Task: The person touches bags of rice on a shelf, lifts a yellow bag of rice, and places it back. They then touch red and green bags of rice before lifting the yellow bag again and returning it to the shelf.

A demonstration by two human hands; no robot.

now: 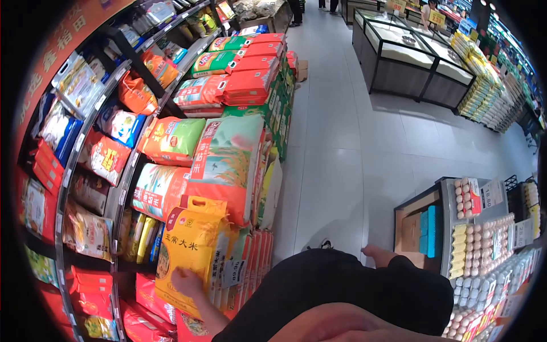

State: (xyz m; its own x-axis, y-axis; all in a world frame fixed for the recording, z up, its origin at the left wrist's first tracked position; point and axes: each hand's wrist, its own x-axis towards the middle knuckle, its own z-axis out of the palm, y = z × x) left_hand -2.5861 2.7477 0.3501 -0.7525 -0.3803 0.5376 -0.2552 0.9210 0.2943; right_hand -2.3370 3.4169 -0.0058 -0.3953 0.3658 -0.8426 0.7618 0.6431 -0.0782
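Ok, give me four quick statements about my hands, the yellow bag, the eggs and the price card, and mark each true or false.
1. Your left hand is on the yellow rice bag. True.
2. Your right hand is on that bag too. False: it is apart from the bag.
3. The eggs are on your left. False: they are on your right.
4. A price card shows to the right of that bag's front. True.

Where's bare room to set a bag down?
Bare: aisle floor between stacked rice bags and egg stand; also floor between that stand and the display bins. Crowded: around the left hand at the yellow bag, and the egg stand's top.
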